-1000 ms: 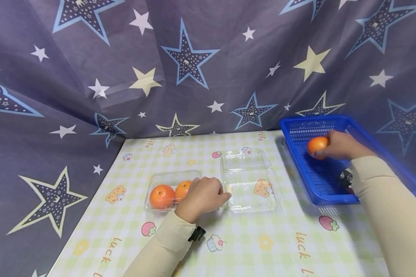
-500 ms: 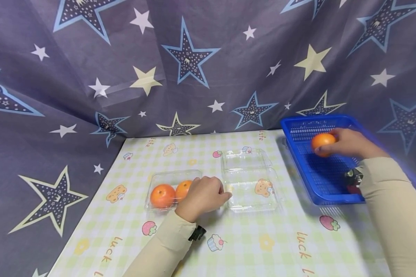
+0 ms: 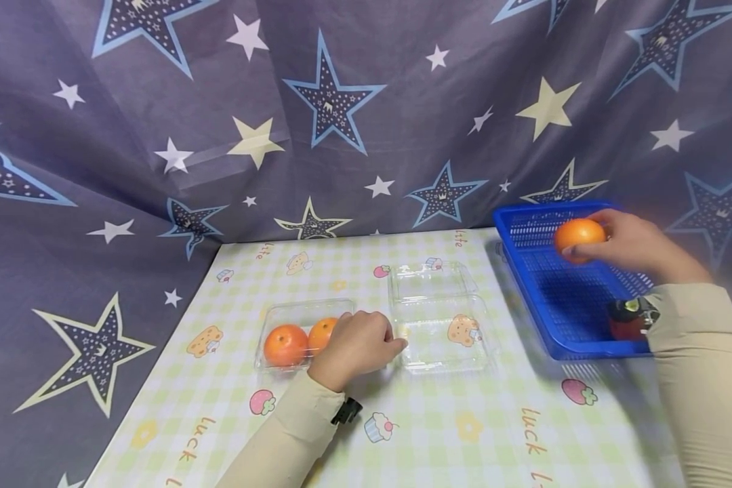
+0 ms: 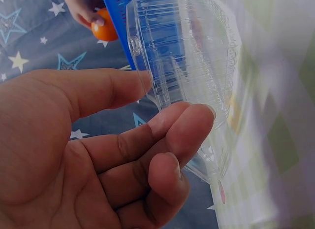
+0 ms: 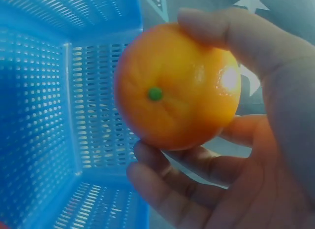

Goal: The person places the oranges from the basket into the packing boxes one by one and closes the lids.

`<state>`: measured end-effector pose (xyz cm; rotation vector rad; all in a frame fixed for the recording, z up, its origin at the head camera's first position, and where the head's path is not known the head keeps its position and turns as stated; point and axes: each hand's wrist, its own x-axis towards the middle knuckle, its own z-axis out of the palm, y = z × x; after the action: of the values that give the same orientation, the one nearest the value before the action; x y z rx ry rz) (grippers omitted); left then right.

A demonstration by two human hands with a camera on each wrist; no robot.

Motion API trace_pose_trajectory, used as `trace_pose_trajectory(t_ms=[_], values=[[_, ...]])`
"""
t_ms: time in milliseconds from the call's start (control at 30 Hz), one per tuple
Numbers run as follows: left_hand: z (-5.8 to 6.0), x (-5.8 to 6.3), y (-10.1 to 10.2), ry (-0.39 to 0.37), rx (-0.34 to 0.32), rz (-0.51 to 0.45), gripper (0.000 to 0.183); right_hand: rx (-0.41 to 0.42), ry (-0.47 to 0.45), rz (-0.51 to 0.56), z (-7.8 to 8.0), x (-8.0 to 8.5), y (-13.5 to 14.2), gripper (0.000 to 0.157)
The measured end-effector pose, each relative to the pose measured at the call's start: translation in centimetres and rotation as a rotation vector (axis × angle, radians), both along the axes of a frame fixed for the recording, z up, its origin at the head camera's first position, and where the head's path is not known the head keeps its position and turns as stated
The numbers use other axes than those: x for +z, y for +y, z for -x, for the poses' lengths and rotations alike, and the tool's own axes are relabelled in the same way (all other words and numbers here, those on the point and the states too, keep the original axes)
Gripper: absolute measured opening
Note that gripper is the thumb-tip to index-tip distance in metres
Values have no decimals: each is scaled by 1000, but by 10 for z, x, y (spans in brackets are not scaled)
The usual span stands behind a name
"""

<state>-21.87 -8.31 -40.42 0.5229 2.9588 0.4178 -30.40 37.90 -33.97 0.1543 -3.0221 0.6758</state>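
The right hand (image 3: 643,244) holds an orange (image 3: 579,240), with the thumb on one side of the fruit and fingers on the other. This orange is at the left end of that hand, raised over the far part of the blue basket (image 3: 561,295), which is on the right of the bench (image 3: 427,447). The green stem dot shows in the right wrist view. A red thing (image 3: 627,330) lies at the basket's near right, partly hidden by the wrist camera (image 3: 643,306).

The left hand (image 3: 360,346), well apart from the held orange, is between two clear boxes, its fingers loosely bent and gripping nothing. Its thumb is at the left edge of the right box (image 3: 430,313), which lies open; whether they touch, I cannot tell. Just left of this hand, the left box (image 3: 308,311) contains a left orange (image 3: 285,347) and a second orange (image 3: 321,332), the latter partly covered by the hand.
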Motion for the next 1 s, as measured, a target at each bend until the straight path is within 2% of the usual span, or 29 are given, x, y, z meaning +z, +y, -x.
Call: trace_pose_trajectory(t_ms=[367,600,733,1000], values=[[-1,1,0,-5,3,-6,53,-19,20,60,-12,-1,-4,90],[-1,1,0,-5,4,-4,52,-43,49,138,-25,-2,-13,91],[-1,1,-1,-5,1,1,52,-52,36,203,-35,0,-18,92],[-2,1,-1,7,-4,4,55,-53,94,270,-47,2,-26,84]])
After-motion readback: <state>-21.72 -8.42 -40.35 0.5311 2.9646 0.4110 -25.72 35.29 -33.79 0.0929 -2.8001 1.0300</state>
